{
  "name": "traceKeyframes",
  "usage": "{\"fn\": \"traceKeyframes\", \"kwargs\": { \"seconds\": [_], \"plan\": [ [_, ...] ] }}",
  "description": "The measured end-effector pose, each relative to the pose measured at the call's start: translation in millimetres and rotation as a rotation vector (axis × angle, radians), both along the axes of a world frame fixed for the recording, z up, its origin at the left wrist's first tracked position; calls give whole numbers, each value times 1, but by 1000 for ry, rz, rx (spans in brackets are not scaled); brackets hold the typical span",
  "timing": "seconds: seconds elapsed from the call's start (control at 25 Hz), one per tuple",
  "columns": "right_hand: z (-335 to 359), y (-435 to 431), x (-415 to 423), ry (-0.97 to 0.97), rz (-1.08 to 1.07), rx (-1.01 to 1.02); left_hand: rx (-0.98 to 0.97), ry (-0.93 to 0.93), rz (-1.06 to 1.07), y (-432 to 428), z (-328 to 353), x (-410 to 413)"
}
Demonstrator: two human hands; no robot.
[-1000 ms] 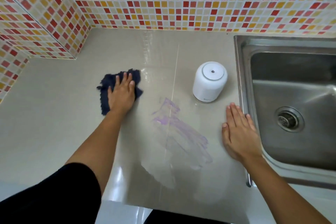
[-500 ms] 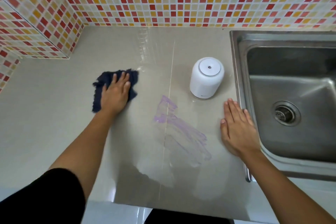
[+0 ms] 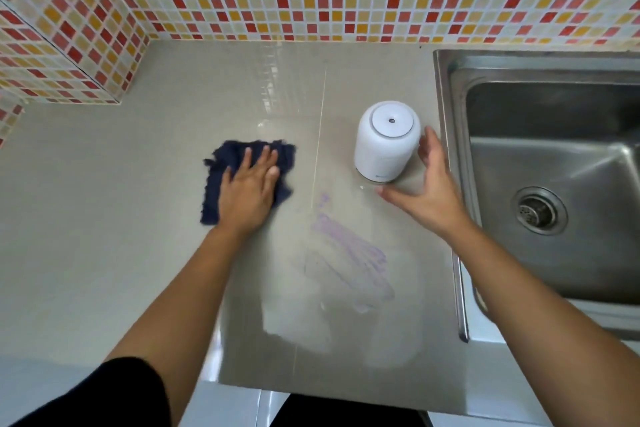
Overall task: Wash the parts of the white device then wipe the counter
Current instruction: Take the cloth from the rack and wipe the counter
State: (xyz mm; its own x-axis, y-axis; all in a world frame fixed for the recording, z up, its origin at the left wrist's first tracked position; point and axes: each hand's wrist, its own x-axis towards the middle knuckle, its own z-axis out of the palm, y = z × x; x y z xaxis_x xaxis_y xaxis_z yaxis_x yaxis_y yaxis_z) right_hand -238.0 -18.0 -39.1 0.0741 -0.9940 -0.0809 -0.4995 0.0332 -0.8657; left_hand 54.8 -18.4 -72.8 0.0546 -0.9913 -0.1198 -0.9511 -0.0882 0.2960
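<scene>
White device [image 3: 384,146] upright on counter [image 3: 104,184]. Right hand [image 3: 431,191] just right of it, fingers spread, thumb by its base; contact unclear. Left hand [image 3: 247,189] left of device, fingers straight, pressing dark blue cloth [image 3: 228,154] flat. Purple smear [image 3: 353,253] nearer the person than device; sink [image 3: 554,156] to its right.

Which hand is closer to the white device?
Right. The right hand is spread just beside the device, at its right side; the left hand presses the cloth farther off to its left.
</scene>
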Motion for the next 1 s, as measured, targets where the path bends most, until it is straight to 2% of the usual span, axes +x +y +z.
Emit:
{"fn": "traceKeyframes", "kwargs": {
  "seconds": [0.08, 0.16, 0.2, 0.24, 0.32, 0.4, 0.44, 0.52, 0.6, 0.68, 0.76, 0.8, 0.88, 0.96, 1.0],
  "plan": [
    [-2, -18, 4, -126, -18, 14, -4, 54, -210, 18, 2, -36],
    [-4, -28, 3, -111, -1, 18, -23, 72, -424, 65, -3, -23],
    [-3, -31, 4, -65, 10, 28, -49, 63, -440, 79, -4, -1],
    [-2, -34, 5, -39, 23, 43, -75, 57, -417, 76, -5, 23],
    [2, -43, 5, -63, 37, 39, -80, 38, -232, 34, -4, 46],
    [8, -52, 2, -150, -15, -12, -64, 1, -66, -29, -4, 26],
    [13, -57, -1, -187, -61, -50, -54, -13, -54, -55, -6, 0],
    [30, -69, -12, -186, -115, -120, -31, 14, -172, -78, -2, -61],
    [45, -79, -23, -140, -105, -140, -14, 37, -404, -51, -1, -90],
    [50, -84, -35, -121, -105, -145, -47, 42, -646, 1, -1, -75],
    [48, -83, -44, -114, -113, -141, -101, 48, -747, 24, -2, -28],
    [46, -82, -48, -107, -107, -143, -113, 59, -720, 16, -2, -7],
    [45, -79, -54, -92, -83, -159, -110, 51, -531, -29, -3, 6],
    [46, -77, -54, -95, -85, -178, -96, 4, -335, -81, 0, -31],
    [47, -78, -53, -91, -85, -185, -69, -2, -314, -96, 1, -63]
  ]
}}
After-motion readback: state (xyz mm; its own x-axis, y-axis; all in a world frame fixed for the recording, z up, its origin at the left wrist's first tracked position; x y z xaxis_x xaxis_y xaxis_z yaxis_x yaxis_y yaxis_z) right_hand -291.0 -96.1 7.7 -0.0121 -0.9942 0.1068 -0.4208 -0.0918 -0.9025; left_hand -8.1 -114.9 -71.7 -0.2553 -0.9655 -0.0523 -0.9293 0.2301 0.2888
